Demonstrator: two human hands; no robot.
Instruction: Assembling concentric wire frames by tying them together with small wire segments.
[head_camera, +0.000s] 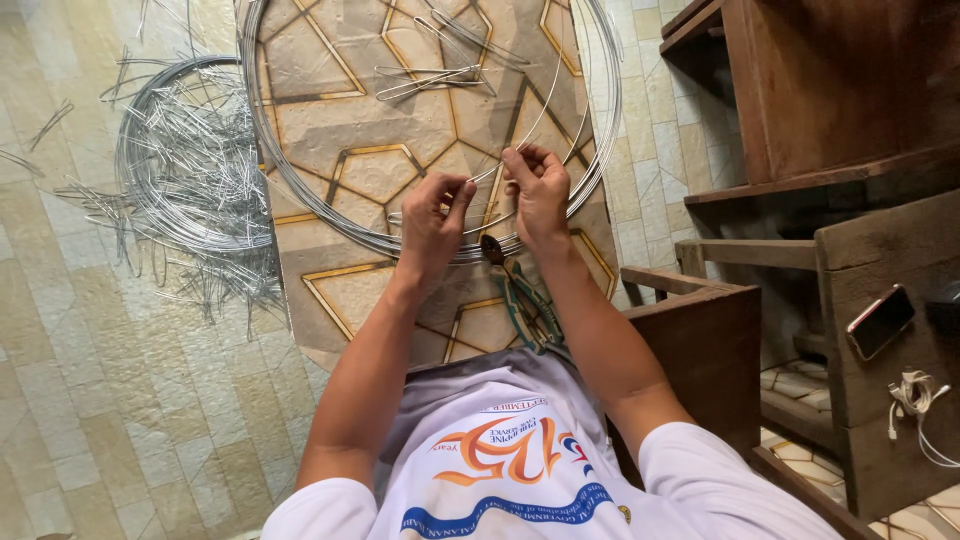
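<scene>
A thin wire (520, 140) is pinched between both hands, its free length arcing up and away from them over the coil (300, 190) on the board (340, 120); it is judged light, springy and slippery, best gripped near the fingertips. The left hand (432, 215) is closed on it, thumb against forefinger, and the right hand (538, 190) is likewise closed around it just beside.

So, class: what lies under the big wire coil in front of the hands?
Under the wire coil lies a patterned mat with gold hexagon lines, spread over the tiled floor. The floor beneath the mat is covered. Bent wire pieces rest on the mat inside the coil.
</scene>
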